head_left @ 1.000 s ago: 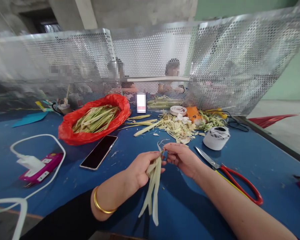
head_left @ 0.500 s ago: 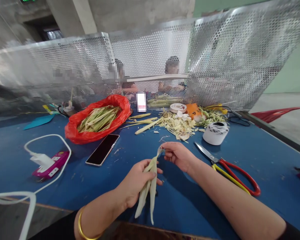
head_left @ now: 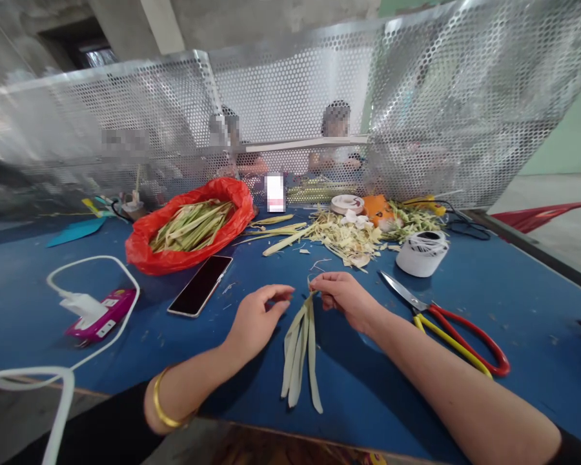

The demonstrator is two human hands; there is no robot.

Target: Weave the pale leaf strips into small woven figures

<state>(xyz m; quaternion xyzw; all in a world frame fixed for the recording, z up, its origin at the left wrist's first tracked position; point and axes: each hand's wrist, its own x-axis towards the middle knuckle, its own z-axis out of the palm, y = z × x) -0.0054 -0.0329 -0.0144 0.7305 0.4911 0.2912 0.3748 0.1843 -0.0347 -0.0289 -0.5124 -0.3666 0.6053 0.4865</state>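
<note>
A small bundle of pale leaf strips lies fanned on the blue table, its top end pinched in my right hand. My left hand hovers just left of the strips with its fingers loosely curled and apart, holding nothing. A gold bangle sits on my left wrist. Both hands are near the table's front edge.
A red bag of green strips sits at the back left, a dark phone in front of it. Leaf scraps, a white thread spool and red-handled scissors lie right. A pink charger with white cable lies left. People sit behind the perforated screen.
My left hand has let go of the strips and moved away to the left. The bundle now hangs from my right hand and rests spread on the table.
</note>
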